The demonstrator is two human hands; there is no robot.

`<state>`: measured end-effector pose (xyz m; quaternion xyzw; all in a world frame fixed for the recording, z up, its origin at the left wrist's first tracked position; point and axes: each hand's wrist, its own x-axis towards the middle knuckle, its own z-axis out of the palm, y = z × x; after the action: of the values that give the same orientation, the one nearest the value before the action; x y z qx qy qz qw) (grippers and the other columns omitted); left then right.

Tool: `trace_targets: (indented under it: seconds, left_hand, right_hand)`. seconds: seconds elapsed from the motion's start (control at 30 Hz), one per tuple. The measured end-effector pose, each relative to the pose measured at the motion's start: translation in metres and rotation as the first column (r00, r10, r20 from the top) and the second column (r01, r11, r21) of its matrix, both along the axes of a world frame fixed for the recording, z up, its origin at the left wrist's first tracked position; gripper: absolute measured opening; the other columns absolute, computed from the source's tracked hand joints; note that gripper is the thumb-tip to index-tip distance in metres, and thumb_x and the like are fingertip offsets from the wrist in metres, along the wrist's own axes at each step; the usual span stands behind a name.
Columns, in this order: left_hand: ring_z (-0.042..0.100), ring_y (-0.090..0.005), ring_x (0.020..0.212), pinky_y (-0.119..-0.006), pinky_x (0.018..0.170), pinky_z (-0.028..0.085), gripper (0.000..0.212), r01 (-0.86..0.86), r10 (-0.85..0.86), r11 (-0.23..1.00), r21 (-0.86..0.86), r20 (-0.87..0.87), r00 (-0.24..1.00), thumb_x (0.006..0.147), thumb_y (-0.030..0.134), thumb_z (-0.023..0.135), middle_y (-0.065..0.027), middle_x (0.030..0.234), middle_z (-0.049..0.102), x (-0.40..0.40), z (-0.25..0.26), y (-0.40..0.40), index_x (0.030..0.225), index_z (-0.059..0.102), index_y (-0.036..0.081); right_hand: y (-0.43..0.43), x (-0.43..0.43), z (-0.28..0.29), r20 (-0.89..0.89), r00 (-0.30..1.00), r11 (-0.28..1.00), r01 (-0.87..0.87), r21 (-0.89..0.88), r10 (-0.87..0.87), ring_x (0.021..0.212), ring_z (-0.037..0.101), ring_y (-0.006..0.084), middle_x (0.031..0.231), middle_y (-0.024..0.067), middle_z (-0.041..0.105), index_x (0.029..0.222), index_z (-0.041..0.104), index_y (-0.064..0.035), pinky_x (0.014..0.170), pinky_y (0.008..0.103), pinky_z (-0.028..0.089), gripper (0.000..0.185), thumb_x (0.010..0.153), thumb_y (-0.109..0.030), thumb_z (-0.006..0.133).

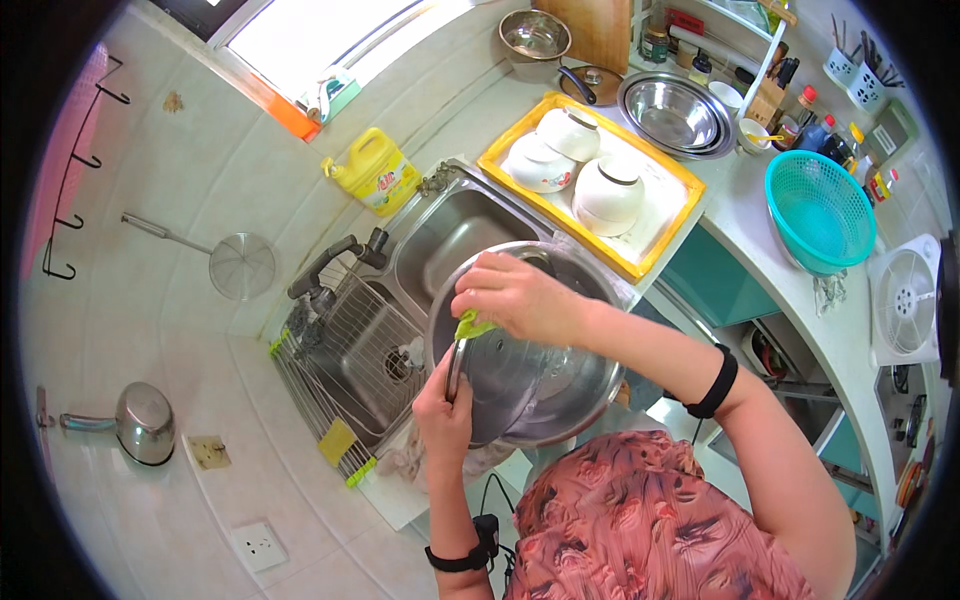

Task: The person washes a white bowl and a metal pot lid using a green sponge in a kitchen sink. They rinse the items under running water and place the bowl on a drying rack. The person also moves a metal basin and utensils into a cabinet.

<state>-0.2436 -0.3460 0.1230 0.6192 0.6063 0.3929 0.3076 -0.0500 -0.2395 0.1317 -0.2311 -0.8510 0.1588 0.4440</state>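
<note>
My left hand (442, 416) grips the metal rim of what looks like a glass pot lid (495, 386), tilted over a large stainless steel basin (592, 409). The lid has a small vent hole, and the basin's wall shows around and behind it. Pinched in the fingers of my right hand (517, 296) is a yellow-green cloth (472, 325), which touches the lid's upper edge. Part of the cloth is hidden by those fingers. The basin overlaps the near side of a double-bowl steel sink (465, 229).
A wire rack (360, 322) spans one sink bowl beside the black faucet (322, 266). Behind stands a yellow detergent jug (379, 172). White bowls (609, 196) rest upside down in a yellow-rimmed tray (675, 217). Along the right counter are nested steel basins (671, 112) and a turquoise colander (821, 210).
</note>
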Motion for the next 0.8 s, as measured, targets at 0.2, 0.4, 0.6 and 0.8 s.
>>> trace_targets:
  seconds: [0.2,0.4,0.6,0.8]
  left_hand:
    - [0.038,-0.0052,0.062,-0.021,0.055,0.034,0.032,0.051,-0.051,0.992,0.111,-0.006,0.999,0.085,-0.001,0.06,0.0032,0.07,0.045,0.0,0.0,0.0,0.117,0.062,-0.003]
    - [0.042,-0.0102,0.061,-0.025,0.057,0.04,0.033,0.122,-0.097,0.979,0.164,-0.152,0.984,0.084,-0.001,0.06,-0.0044,0.072,0.05,0.005,0.002,0.011,0.117,0.061,-0.001]
    - [0.054,-0.0127,0.071,-0.024,0.066,0.045,0.03,0.205,-0.12,0.919,0.336,-0.257,0.959,0.084,-0.001,0.061,-0.0115,0.089,0.064,-0.007,-0.005,0.01,0.114,0.062,-0.002]
    - [0.058,-0.0124,0.079,-0.024,0.07,0.047,0.028,0.092,-0.071,0.944,0.318,-0.076,0.995,0.083,-0.001,0.063,-0.0119,0.099,0.067,-0.021,-0.028,0.001,0.111,0.063,-0.003]
  right_hand:
    - [0.029,0.048,-0.012,0.061,0.99,0.949,0.136,-0.285,-0.123,0.102,0.053,0.0247,0.09,0.0018,0.06,0.09,0.066,-0.0114,0.093,0.0392,0.041,0.02,0.073,0.0,0.065]
    - [-0.013,-0.007,0.018,0.227,0.973,0.992,0.022,0.124,-0.049,0.105,0.052,0.021,0.089,0.0004,0.059,0.086,0.063,-0.013,0.097,0.0396,0.033,0.015,0.072,-0.014,0.069]
    - [-0.01,0.011,0.003,0.091,0.995,0.992,0.047,-0.116,-0.037,0.104,0.053,0.0196,0.09,-0.0019,0.06,0.093,0.066,-0.0173,0.1,0.0405,0.03,0.012,0.081,-0.016,0.066]
    - [0.021,0.069,-0.061,-0.154,0.951,0.785,0.124,-0.607,-0.269,0.099,0.058,0.0254,0.095,0.0079,0.064,0.099,0.068,-0.0072,0.089,0.0341,0.046,0.016,0.083,-0.01,0.065]
